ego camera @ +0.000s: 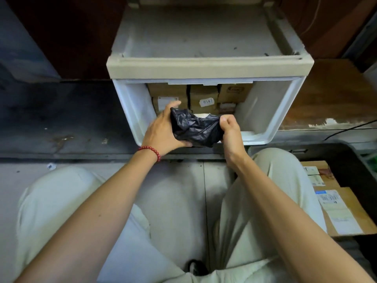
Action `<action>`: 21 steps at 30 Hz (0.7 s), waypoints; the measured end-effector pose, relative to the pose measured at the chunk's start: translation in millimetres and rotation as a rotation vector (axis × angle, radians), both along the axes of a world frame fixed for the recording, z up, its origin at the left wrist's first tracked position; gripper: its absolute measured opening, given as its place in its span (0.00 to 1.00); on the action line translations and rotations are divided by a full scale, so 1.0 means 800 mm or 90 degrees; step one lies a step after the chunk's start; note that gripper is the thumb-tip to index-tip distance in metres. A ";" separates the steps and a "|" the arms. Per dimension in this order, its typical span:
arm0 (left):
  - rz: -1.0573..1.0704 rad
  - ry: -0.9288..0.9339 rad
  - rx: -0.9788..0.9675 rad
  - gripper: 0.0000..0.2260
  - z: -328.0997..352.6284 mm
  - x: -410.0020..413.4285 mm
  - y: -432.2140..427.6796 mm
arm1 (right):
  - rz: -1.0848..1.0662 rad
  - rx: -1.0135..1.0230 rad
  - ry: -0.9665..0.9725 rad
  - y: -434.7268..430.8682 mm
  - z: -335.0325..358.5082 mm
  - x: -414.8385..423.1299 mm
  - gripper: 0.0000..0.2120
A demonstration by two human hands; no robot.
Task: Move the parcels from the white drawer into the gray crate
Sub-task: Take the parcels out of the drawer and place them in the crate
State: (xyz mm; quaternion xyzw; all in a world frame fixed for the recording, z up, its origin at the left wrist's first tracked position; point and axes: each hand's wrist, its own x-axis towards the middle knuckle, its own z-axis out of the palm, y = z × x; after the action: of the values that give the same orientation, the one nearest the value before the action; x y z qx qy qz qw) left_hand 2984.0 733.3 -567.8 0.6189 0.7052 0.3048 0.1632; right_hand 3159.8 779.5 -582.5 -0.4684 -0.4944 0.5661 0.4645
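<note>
Two hands hold one black bag (pixel 195 127) between them at the near rim of the white drawer (pixel 265 119), which we have pulled out from its cabinet (pixel 204 66). Our left hand (pixel 163 131) cups the bag's left end, thumb under it and fingers curled over the far side; our right hand (pixel 230 129) is closed in a fist on the right end, pinching the plastic. A white label on the bag shows only as a sliver at its top fold, so we cannot read it.

Behind the bag, cardboard boxes (pixel 204 97) stand packed in the far part of the drawer. One carries a small white sticker (pixel 206 102) that reads roughly "0342"; another has a white label too blurred to read, and the rightmost a faint printed mark we cannot make out.

At the near right, the gray crate (pixel 346 156) is cut off by the frame and partly hidden by our knee. Flat parcels (pixel 342 213) lie in it, their shipping labels illegible.
</note>
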 end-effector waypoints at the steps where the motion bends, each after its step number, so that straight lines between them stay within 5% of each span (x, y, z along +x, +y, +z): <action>1: -0.004 0.024 -0.015 0.43 0.004 -0.001 -0.009 | 0.021 -0.003 0.015 -0.003 0.002 0.002 0.12; 7: 0.070 0.009 0.067 0.25 0.001 0.008 -0.068 | 0.115 -0.126 0.153 -0.026 0.005 0.010 0.11; 12: 0.055 0.021 0.208 0.21 0.005 0.010 -0.105 | 0.238 -0.488 0.141 -0.055 -0.004 0.016 0.34; 16: -0.027 0.053 0.210 0.22 0.014 0.006 -0.117 | 0.241 -0.552 0.296 -0.077 0.008 0.007 0.22; 21: -0.128 -0.037 0.029 0.38 -0.002 -0.007 -0.126 | 0.226 -0.454 0.198 -0.090 0.009 -0.001 0.08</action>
State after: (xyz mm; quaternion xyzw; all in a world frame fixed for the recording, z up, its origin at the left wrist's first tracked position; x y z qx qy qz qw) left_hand 2978.5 632.3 -569.7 0.6810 0.6275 0.3208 0.1989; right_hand 3158.9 707.8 -574.9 -0.4166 -0.2646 0.8366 0.2378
